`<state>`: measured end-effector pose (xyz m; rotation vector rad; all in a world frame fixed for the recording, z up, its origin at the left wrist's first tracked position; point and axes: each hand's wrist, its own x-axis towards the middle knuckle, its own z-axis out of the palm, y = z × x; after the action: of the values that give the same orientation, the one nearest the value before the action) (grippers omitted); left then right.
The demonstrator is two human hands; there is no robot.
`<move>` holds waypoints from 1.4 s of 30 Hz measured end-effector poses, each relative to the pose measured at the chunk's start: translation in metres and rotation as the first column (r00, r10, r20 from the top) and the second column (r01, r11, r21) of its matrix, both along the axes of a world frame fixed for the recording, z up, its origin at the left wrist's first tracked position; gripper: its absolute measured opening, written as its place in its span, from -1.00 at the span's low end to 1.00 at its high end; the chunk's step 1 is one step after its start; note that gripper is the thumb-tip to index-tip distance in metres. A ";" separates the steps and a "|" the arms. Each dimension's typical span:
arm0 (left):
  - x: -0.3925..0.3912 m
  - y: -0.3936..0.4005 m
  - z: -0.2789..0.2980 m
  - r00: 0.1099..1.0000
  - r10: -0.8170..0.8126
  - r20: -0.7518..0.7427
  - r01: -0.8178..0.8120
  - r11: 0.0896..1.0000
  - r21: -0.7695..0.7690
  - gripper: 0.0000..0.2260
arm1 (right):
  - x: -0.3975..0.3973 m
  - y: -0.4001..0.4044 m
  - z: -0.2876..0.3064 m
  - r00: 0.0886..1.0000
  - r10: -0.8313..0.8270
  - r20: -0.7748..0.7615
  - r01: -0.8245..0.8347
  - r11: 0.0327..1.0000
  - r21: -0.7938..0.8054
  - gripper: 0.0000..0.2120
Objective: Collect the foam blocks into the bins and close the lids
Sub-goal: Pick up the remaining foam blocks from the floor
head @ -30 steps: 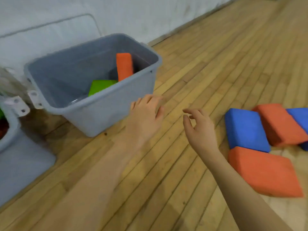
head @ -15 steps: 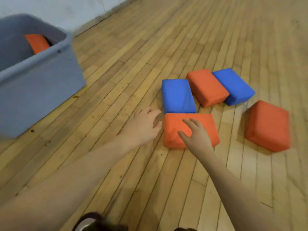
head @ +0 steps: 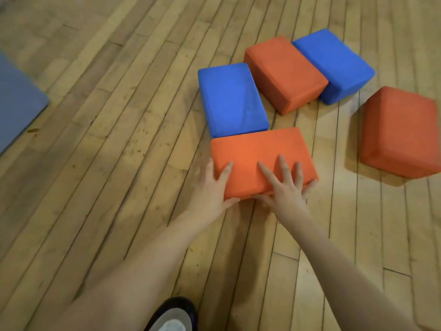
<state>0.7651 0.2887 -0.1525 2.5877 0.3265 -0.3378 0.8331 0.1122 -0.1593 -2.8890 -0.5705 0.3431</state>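
Several foam blocks lie on the wooden floor. The nearest orange block (head: 257, 151) lies flat in front of me. My left hand (head: 212, 189) grips its near left corner, with fingers on the top and side and the thumb along the front edge. My right hand (head: 286, 189) holds its near right part, fingers spread on top and thumb at the front edge. Behind it lies a blue block (head: 231, 99) that touches it. Farther back are a second orange block (head: 284, 72) and a second blue block (head: 334, 63). A third orange block (head: 401, 130) sits apart at the right.
A corner of the grey bin (head: 16, 101) shows at the left edge; its opening and lid are out of view. My dark shoe (head: 171, 316) is at the bottom centre. Bare wooden floor spreads to the left and near side.
My view has swung right and down from the bin to the blocks. Both hands have reached forward and closed on the nearest orange block.
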 end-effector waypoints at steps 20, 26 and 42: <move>-0.046 0.019 0.051 0.902 -0.222 0.370 0.114 0.950 0.291 -0.08 | -0.034 0.019 0.064 0.983 0.045 0.176 -0.084 0.972 0.220 -0.44; -0.047 -0.009 0.071 0.806 -0.336 0.488 0.233 0.937 0.261 -0.29 | -0.056 -0.021 0.084 0.967 -0.109 0.228 0.025 0.939 0.343 -0.54; -0.041 -0.287 0.103 0.912 -0.280 0.299 0.321 0.942 -0.099 -0.26 | -0.176 -0.297 0.107 0.605 -0.753 0.259 0.772 0.634 0.044 -0.49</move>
<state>0.7236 0.0019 -0.0497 2.4935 -0.1960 -0.0899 0.6568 -0.1843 -0.0523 -2.9158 0.7072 -0.1545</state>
